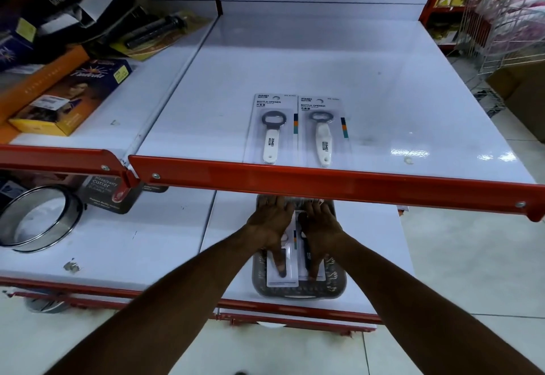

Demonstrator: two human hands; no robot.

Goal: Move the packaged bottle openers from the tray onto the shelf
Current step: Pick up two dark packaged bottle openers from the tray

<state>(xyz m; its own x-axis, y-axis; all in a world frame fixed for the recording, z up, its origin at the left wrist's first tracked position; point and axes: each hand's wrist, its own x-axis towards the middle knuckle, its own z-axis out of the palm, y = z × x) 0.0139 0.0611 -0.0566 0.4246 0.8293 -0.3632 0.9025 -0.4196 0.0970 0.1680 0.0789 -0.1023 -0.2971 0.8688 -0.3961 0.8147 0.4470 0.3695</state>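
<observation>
Two packaged bottle openers lie side by side on the upper white shelf (368, 85), just behind its red front rail: the left pack (272, 130) and the right pack (323, 134), both with white handles. On the lower shelf sits a dark patterned tray (298, 290) holding more packs (290, 276). My left hand (272, 227) and my right hand (317, 233) both rest flat on the packs in the tray, thumbs pointing toward me. The fingertips are hidden under the upper shelf's rail, so whether either hand grips a pack is unclear.
The red rail (324, 181) overhangs the far end of the tray. A round metal sieve (41, 218) and a pizza cutter pack (109, 195) lie on the lower shelf at left. Boxed goods (73, 94) fill the upper left shelf. A wire cart (501, 26) stands at right.
</observation>
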